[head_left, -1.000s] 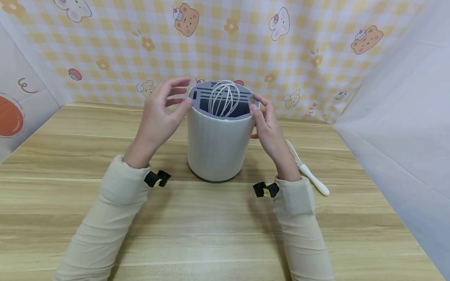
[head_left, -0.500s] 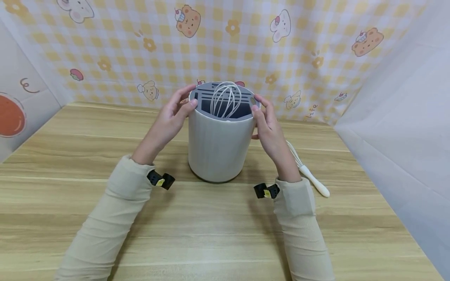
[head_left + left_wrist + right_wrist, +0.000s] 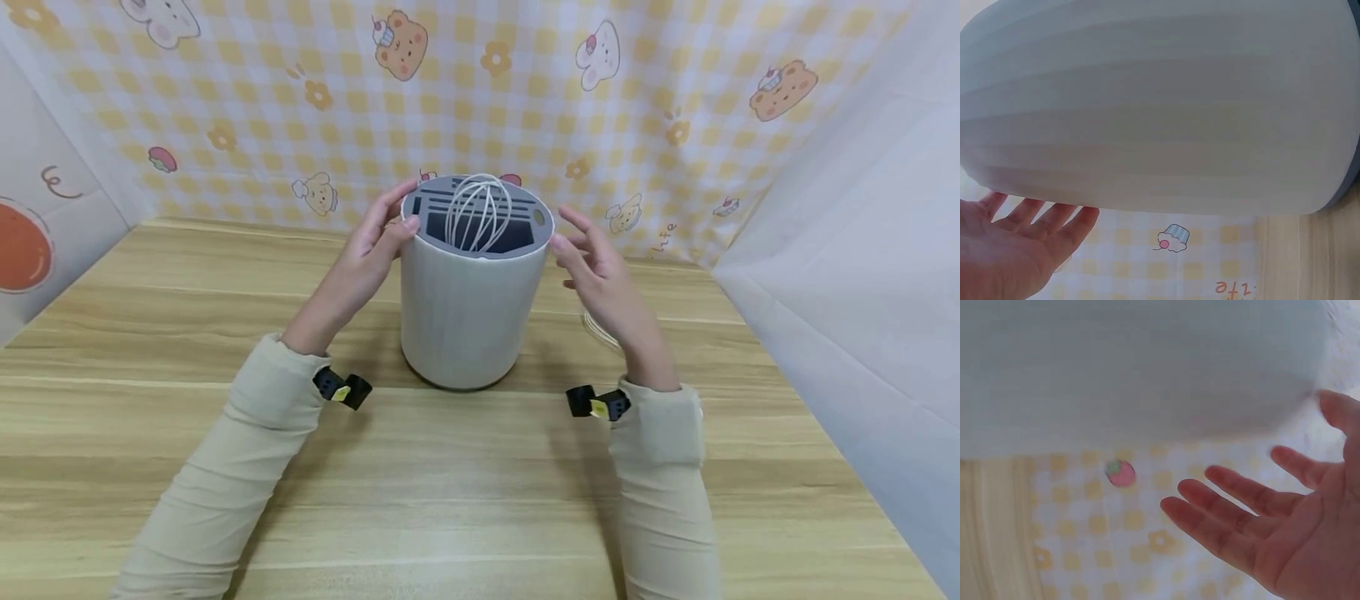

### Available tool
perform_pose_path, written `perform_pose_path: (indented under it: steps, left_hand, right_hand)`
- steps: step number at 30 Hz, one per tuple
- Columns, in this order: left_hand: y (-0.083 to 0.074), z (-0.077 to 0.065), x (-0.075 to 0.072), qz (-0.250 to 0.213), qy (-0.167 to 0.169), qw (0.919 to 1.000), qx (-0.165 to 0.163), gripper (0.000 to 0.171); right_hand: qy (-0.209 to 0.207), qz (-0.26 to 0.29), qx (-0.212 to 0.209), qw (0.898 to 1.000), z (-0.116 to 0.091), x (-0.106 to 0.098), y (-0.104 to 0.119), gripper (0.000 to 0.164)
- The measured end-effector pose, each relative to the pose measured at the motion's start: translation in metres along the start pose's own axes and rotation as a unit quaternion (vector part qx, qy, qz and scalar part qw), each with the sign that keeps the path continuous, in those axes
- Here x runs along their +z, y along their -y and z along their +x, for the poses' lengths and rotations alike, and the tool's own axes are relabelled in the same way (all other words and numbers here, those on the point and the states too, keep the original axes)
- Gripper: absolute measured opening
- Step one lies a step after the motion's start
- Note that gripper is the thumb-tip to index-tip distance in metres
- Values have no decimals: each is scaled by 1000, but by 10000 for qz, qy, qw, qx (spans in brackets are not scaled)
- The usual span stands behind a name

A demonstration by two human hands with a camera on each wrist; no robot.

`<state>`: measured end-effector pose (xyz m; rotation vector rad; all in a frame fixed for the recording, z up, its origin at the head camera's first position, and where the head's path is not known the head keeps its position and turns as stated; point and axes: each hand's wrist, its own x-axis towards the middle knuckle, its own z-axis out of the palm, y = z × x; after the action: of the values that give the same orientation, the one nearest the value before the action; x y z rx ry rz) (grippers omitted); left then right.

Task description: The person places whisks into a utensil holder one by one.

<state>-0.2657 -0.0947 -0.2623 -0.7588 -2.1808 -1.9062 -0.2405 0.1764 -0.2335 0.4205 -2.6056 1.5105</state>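
A wood-grain table [image 3: 465, 517] forms the work surface; its grain runs side to side. A backdrop [image 3: 517, 133] of yellow-and-white checked fabric stands along the rear edge. Its printed motifs include bears [image 3: 408, 50], white rabbits [image 3: 597, 57], yellow flowers [image 3: 496, 59] and, at the left, a strawberry [image 3: 161, 159]. A white left panel [image 3: 82, 150] carries a round orange-red print [image 3: 22, 248] and a brown curl [image 3: 58, 182]. A plain white right panel [image 3: 847, 292] borders the opposite side and shows faint creases.

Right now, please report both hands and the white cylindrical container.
Left hand holding upright container; right hand beside it, contact unclear. White wire whisk inside. Off to right: second whisk, mostly hidden.
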Motion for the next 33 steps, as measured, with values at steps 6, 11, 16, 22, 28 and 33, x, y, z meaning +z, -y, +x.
perform_pose_path:
  steps: [6, 11, 16, 22, 28, 33]
  left_hand:
    - [2, 0, 1, -49, 38, 10000, -15, 51]
    - [1, 1, 1, -53, 77, 9999, -67, 52]
    - [0, 0, 1, -60, 110, 9999, -99, 52]
    - [0, 0, 0, -45, 84, 9998, -176, 51]
    - [0, 0, 0, -62, 93, 9997, -230, 52]
    - [-1, 0, 1, -71, 100, 9996, -258, 52]
  right_hand:
    - [-241, -527, 285, 9979, -11, -36, -11, 51]
    - [-19, -1182, 828, 9895, -22, -66, -29, 59]
    - [433, -1711, 1440, 9737, -28, -86, -48, 67]
    - [1115, -1916, 2208, 9498, -27, -94, -77, 71]
    - [1603, -1719, 2615, 9361, -28, -95, -102, 68]
    - [1851, -1616, 2937, 9238, -29, -92, -110, 68]
